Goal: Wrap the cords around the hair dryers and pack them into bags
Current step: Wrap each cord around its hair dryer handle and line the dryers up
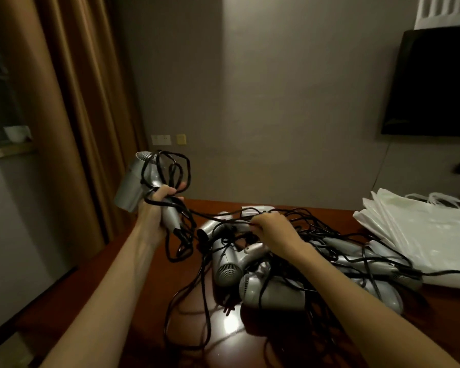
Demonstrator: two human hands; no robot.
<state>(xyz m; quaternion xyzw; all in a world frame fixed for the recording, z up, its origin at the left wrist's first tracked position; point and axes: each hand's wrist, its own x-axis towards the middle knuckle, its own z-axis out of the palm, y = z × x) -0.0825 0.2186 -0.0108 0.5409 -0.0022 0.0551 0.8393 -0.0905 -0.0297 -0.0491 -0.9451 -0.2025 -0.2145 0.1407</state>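
Observation:
My left hand point(157, 208) grips the handle of a silver hair dryer point(133, 185), held up above the table's left side with loops of its black cord point(174, 168) draped over the hand. My right hand point(272, 228) pinches a black cord over a pile of several silver hair dryers point(252, 272) tangled in black cords on the table. A stack of white plastic bags point(425, 235) lies at the right.
The dark red wooden table point(194, 346) runs toward a grey wall. Brown curtains point(72, 102) hang at the left. A black TV point(433, 81) is mounted on the wall at the right. A loose plug point(227, 309) lies in front of the pile.

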